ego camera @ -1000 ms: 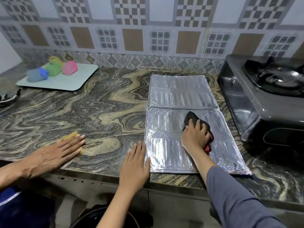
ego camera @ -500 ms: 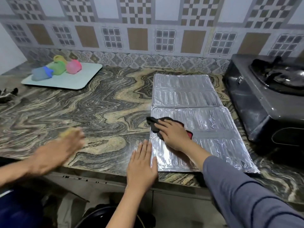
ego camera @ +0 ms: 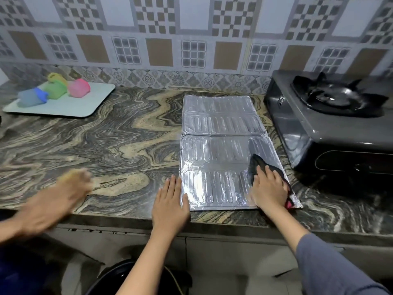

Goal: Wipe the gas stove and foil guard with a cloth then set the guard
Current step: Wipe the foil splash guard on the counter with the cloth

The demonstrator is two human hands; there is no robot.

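Observation:
The silver foil guard (ego camera: 221, 128) lies flat on the marble counter, two panels unfolded. My right hand (ego camera: 269, 189) presses a dark cloth (ego camera: 256, 163) flat on the guard's near right corner, fingers spread over it; a red bit of the cloth shows under my wrist. My left hand (ego camera: 170, 201) rests flat at the guard's near left edge, thumb on the foil. The grey gas stove (ego camera: 314, 126) with its black burner stands to the right of the guard.
Another person's blurred hand (ego camera: 57, 199) moves on the counter at the left, over something yellow. A pale tray (ego camera: 85, 107) with coloured cups (ego camera: 78, 88) sits at the back left. The tiled wall runs behind. The counter edge is just below my hands.
My right hand has swept the cloth from the guard's left side across to its near right corner. My left hand stays at the edge. The other person's hand keeps rubbing the counter.

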